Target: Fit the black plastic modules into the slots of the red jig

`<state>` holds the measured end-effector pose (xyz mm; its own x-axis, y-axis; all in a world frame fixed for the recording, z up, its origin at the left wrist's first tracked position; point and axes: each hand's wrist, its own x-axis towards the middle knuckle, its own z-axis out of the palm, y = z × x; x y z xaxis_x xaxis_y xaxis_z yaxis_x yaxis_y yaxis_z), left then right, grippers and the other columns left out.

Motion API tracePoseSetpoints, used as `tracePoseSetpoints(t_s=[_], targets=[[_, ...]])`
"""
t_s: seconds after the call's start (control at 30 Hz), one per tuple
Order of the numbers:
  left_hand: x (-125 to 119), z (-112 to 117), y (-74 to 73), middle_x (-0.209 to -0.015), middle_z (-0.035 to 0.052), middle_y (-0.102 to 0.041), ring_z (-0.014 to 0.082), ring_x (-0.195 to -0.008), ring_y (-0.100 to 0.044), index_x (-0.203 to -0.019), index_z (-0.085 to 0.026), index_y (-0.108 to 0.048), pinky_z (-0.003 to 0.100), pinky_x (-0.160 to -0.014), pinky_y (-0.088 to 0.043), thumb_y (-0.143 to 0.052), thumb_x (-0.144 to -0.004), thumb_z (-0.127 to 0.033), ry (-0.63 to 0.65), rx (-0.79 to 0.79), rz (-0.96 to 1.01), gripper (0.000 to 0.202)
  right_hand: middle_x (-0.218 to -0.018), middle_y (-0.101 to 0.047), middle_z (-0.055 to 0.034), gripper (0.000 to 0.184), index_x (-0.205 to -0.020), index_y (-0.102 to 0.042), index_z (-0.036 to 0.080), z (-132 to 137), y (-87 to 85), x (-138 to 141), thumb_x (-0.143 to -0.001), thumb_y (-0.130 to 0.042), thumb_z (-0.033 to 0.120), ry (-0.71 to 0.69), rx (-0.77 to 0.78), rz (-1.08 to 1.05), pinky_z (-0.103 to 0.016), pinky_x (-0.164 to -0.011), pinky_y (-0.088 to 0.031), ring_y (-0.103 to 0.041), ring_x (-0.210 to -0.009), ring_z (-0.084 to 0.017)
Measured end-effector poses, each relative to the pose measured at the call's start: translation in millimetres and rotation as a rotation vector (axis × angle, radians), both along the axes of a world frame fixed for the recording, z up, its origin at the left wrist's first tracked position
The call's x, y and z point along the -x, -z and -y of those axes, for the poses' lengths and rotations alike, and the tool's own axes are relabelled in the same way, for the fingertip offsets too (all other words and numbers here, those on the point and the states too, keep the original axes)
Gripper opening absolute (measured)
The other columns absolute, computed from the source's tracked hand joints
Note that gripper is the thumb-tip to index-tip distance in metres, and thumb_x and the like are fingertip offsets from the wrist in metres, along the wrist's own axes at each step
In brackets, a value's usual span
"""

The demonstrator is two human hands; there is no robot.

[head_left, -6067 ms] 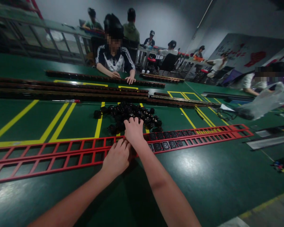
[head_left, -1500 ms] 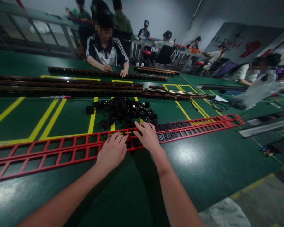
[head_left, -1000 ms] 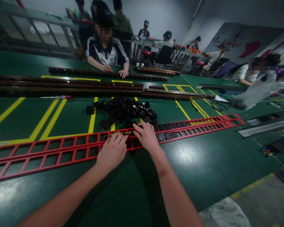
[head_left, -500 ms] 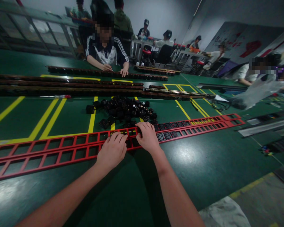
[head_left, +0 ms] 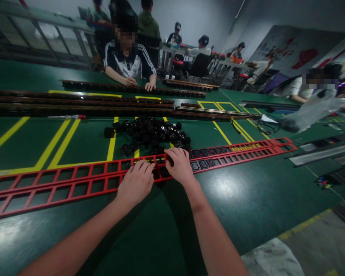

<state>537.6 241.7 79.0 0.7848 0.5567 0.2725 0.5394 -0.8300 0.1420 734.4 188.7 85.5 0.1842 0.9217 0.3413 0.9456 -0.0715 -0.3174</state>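
A long red frame (head_left: 74,184) with two rows of rectangular slots lies across the green table in front of me. My left hand (head_left: 135,183) rests palm down on it, fingers laid over the slots and holding nothing. My right hand (head_left: 179,166) is right beside it, fingers curled down and pressing a black socket (head_left: 168,159) into the frame's far row. To the right of that hand, several slots hold fitted black sockets (head_left: 201,165). A loose pile of black sockets (head_left: 152,132) lies just beyond the frame, close to my right fingertips.
Long dark strips (head_left: 80,107) run across the table behind the pile. A person in a dark striped top (head_left: 129,63) works on another strip opposite me. More people sit further back and at the right. A clear plastic bag (head_left: 313,111) and grey rails (head_left: 322,155) lie to the right.
My right hand has drawn back a little from the pile's edge and curled its fingers down onto the frame's far row. My left hand has stayed on the frame.
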Motion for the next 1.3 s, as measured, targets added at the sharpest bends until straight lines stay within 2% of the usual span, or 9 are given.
tracePoseSetpoints(t_s=[0.23, 0.43, 0.67, 0.77, 0.87, 0.97, 1.03, 1.13, 1.3], targets=[[0.2, 0.4, -1.5, -0.125, 0.0138, -0.067, 0.0309, -0.125, -0.054, -0.131, -0.013, -0.061, 0.050, -0.099, -0.052, -0.042, -0.099, -0.023, -0.005, -0.001, -0.006, 0.039, -0.126, -0.068, -0.0070, 0.041, -0.129, -0.066, 0.024, 0.0, -0.6, -0.7, -0.090, -0.056, 0.017, 0.000, 0.029, 0.043, -0.046, -0.105, -0.034, -0.055, -0.118, -0.026], [0.0, -0.1, -0.9, -0.125, 0.0135, -0.067, 0.0306, -0.125, -0.054, -0.131, -0.014, -0.061, 0.049, -0.098, -0.051, -0.041, -0.099, -0.024, -0.001, -0.001, -0.003, 0.039, -0.122, -0.071, -0.0066, 0.032, -0.125, -0.067, 0.023, 0.7, -2.9, 2.5, -0.095, -0.058, 0.028, 0.005, 0.028, 0.030, -0.047, -0.110, -0.031, -0.059, -0.115, -0.024], [0.5, -3.6, 3.1, -0.123, 0.0129, -0.067, 0.0298, -0.119, -0.056, -0.128, -0.014, -0.063, 0.050, -0.106, -0.045, -0.042, -0.099, -0.023, 0.038, 0.016, 0.082, 0.037, -0.127, -0.072, -0.0046, 0.034, -0.122, -0.069, 0.023, -1.0, 2.0, 0.4, -0.100, -0.043, 0.017, 0.007, 0.019, -0.018, -0.049, -0.121, -0.023, -0.062, -0.122, -0.019], [3.9, -15.1, -4.7, -0.125, 0.0126, -0.065, 0.0280, -0.118, -0.057, -0.126, -0.015, -0.063, 0.047, -0.106, -0.046, -0.043, -0.097, -0.023, 0.000, 0.058, 0.166, 0.035, -0.133, -0.069, -0.0057, 0.036, -0.124, -0.069, 0.024, -1.6, 3.5, -1.2, -0.098, -0.045, 0.015, 0.009, 0.045, -0.017, -0.051, -0.125, -0.018, -0.062, -0.126, -0.020], [12.4, -36.6, -17.4, -0.127, 0.0135, -0.063, 0.0302, -0.119, -0.057, -0.125, -0.015, -0.062, 0.048, -0.103, -0.049, -0.043, -0.097, -0.026, -0.145, 0.028, 0.182, 0.035, -0.135, -0.068, -0.0062, 0.037, -0.125, -0.069, 0.024, -2.3, 4.6, -1.7, -0.097, -0.046, 0.016, 0.009, 0.045, -0.016, -0.053, -0.127, -0.015, -0.062, -0.127, -0.020], [23.7, -61.6, -21.6, -0.134, 0.0174, -0.058, 0.0382, -0.124, -0.053, -0.128, -0.016, -0.061, 0.055, -0.097, -0.050, -0.042, -0.097, -0.034, -0.348, -0.014, 0.076, 0.040, -0.135, -0.068, -0.0058, 0.037, -0.124, -0.070, 0.024, -2.7, 4.7, -1.1, -0.097, -0.047, 0.016, 0.015, 0.050, -0.026, -0.054, -0.127, -0.017, -0.063, -0.127, -0.021], [29.7, -74.5, -17.4, -0.136, 0.0197, -0.056, 0.0416, -0.122, -0.053, -0.133, -0.016, -0.057, 0.057, -0.092, -0.051, -0.040, -0.098, -0.039, -0.405, 0.022, -0.015, 0.045, -0.135, -0.068, -0.0060, 0.037, -0.123, -0.070, 0.024, -2.6, 4.3, -0.5, -0.097, -0.046, 0.016, 0.020, 0.051, -0.030, -0.054, -0.126, -0.019, -0.063, -0.127, -0.020], [33.2, -84.3, -7.7, -0.124, 0.0182, -0.061, 0.0367, -0.110, -0.061, -0.133, -0.016, -0.054, 0.052, -0.088, -0.053, -0.038, -0.098, -0.039, -0.379, 0.123, -0.053, 0.045, -0.134, -0.069, -0.0063, 0.037, -0.124, -0.070, 0.022, -2.3, 3.6, -0.1, -0.097, -0.045, 0.016, 0.019, 0.046, -0.029, -0.053, -0.126, -0.021, -0.063, -0.127, -0.020], [30.6, -86.0, -0.5, -0.112, 0.0138, -0.062, 0.0316, -0.104, -0.062, -0.114, -0.017, -0.057, 0.046, -0.086, -0.054, -0.040, -0.097, -0.034, -0.309, 0.166, 0.015, 0.029, -0.132, -0.069, -0.0055, 0.036, -0.123, -0.069, 0.023, -2.2, 4.0, -0.2, -0.097, -0.046, 0.015, 0.016, 0.041, -0.038, -0.052, -0.125, -0.023, -0.063, -0.125, -0.019]])
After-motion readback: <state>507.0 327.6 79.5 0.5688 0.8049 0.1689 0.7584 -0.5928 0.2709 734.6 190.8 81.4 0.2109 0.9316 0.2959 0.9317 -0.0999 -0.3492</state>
